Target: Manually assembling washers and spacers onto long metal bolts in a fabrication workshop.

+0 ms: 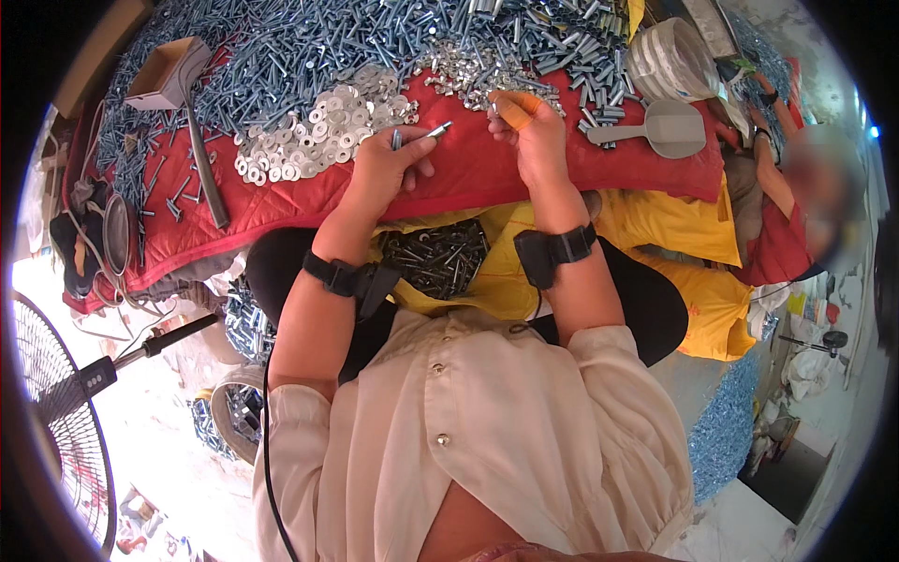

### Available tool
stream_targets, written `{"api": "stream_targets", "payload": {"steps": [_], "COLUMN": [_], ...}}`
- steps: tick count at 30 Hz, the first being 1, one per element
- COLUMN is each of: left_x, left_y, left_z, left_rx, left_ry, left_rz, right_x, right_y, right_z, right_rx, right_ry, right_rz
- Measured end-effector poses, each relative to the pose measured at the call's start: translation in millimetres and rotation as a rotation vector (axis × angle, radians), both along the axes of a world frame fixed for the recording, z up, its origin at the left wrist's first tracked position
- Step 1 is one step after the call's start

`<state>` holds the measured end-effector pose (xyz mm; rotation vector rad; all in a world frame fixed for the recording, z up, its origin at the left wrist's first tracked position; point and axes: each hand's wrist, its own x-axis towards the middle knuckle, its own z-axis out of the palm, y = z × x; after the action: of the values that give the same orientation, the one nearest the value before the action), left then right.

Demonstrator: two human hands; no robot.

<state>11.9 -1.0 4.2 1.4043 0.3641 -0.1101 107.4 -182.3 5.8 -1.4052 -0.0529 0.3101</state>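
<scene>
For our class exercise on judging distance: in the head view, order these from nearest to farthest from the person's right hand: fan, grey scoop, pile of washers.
From the right hand:
1. Grey scoop: just to its right.
2. Pile of washers: to its left.
3. Fan: far left, low in the picture.

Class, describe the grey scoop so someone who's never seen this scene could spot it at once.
Find the red quilted cloth spread before the person and follow it to its right end. There, below the pale round container, lies the scoop. Its smooth, broad grey bowl and handle pointing left set it apart from the small, shiny metal tubes beside it.
</scene>
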Motion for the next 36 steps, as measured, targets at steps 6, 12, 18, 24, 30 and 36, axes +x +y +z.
{"api": "stream_targets", "payload": {"steps": [6, 12, 18, 24, 30, 36], "left_x": [-1, -3, -4, -4, -5, -3], "left_y": [-4, -2, -4, -5, -4, 0], "left_z": [2, -2, -5, 2, 2, -1], "left_rx": [-0.027, -0.007, 0.029, 0.004, -0.012, -0.243], "left_ry": [-0.027, -0.041, -0.070, -0.064, -0.085, -0.072], "left_rz": [-0.018, -0.096, -0.095, -0.054, -0.091, -0.093], "right_x": [-25, -46, -49, -45, -41, -45], "right_y": [7, 12, 12, 13, 4, 10], "right_z": [13, 22, 27, 14, 22, 14], "right_rx": [0.232, -0.193, -0.361, -0.225, -0.486, 0.195], "right_ry": [0.095, -0.403, -0.536, -0.382, -0.381, -0.176], "right_rz": [0.115, 0.135, 0.125, 0.109, 0.145, 0.224]}}
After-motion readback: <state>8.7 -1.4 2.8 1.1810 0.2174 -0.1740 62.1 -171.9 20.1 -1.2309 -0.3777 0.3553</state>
